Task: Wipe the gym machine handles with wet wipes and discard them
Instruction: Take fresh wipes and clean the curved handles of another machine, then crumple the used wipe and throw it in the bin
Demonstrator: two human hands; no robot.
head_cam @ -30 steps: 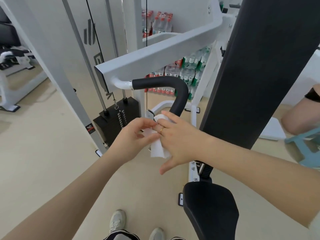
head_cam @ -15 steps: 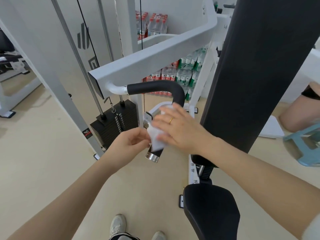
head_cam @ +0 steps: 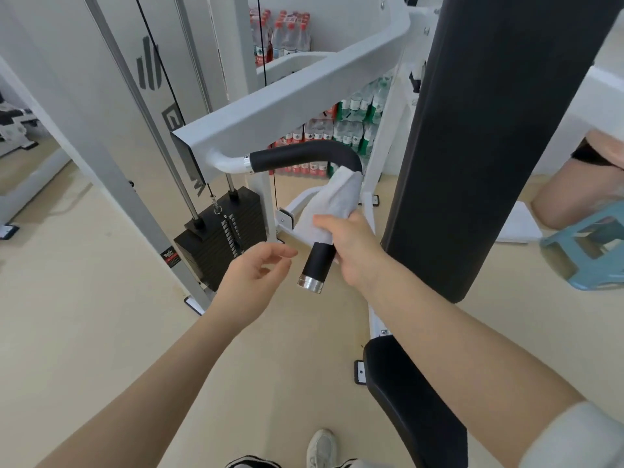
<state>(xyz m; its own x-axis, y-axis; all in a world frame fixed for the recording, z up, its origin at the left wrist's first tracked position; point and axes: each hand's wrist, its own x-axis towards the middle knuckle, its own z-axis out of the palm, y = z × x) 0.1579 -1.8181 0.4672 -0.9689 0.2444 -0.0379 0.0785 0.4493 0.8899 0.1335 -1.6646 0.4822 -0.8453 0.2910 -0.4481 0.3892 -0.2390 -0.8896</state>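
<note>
A curved black foam handle (head_cam: 304, 156) with a chrome end cap sticks out of the white machine arm (head_cam: 290, 103) and bends down toward me. A white wet wipe (head_cam: 332, 201) is draped over the handle's downward part. My right hand (head_cam: 354, 248) grips the handle through the wipe, thumb on top, a little above the bare lower end. My left hand (head_cam: 255, 276) hovers just left of the handle's end with relaxed fingers, holding nothing and touching nothing.
A tall black back pad (head_cam: 489, 136) stands right of the handle, with the black seat (head_cam: 412, 400) below it. The weight stack (head_cam: 219, 231) and guide rods are at left. Bottled water packs (head_cam: 337, 130) sit behind. Another person's leg and a blue stool (head_cam: 591, 248) are at right.
My left hand let go of the wipe and drew back to the left. My right hand wrapped the wipe around the handle, and the wipe now spreads higher up the bend.
</note>
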